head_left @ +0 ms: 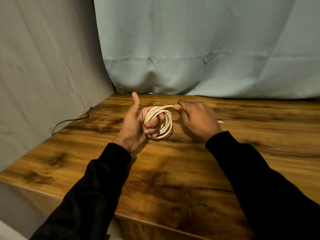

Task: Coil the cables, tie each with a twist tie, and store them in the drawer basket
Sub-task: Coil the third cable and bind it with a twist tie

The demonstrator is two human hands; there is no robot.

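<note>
A white cable [166, 122] is wound in several loops around the curled fingers of my left hand [136, 122], whose thumb points up. My right hand [195, 116] pinches the free strand of the same cable between thumb and fingers, just right of the coil. A short white end of the cable [220, 121] shows on the table behind my right hand. Both hands hover over the middle of the wooden table [173, 170]. No twist tie or drawer basket shows in view.
A thin black cable [69, 120] trails over the table's left edge against the grey cloth [43, 84]. A pale blue cloth [207, 49] hangs behind the table. The table's front corner lies near my left forearm.
</note>
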